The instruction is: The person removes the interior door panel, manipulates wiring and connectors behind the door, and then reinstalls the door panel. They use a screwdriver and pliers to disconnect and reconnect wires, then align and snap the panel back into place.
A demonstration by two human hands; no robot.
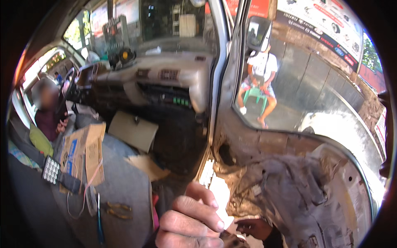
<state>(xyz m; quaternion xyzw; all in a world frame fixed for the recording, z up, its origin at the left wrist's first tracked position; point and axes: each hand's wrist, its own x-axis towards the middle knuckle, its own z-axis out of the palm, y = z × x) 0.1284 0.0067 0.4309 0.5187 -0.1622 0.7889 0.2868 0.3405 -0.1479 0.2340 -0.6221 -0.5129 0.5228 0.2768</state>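
My left hand (188, 221) is large and close at the bottom middle, its fingers curled in toward the thumb. Whatever they may hold is hidden or lost against the bright ground behind. Lower right of it, my right hand (256, 228) is in shadow beside the bottom of the open vehicle door (297, 190), fingers pointing left; their grip is too dark to make out. The door's inner side is bare, with dark, crumpled sheeting. On the grey seat (128, 177), left of my left hand, lie pliers (119, 210) and a blue-handled screwdriver (100, 225).
Cut cardboard (93, 144), a pink wire (94, 171) and a patterned dark object (51, 170) lie on the seat. A loose beige panel (133, 130) rests below the dashboard (165, 70). One person (47, 111) sits at the far left; another (262, 70) sits outside on a green stool (254, 97).
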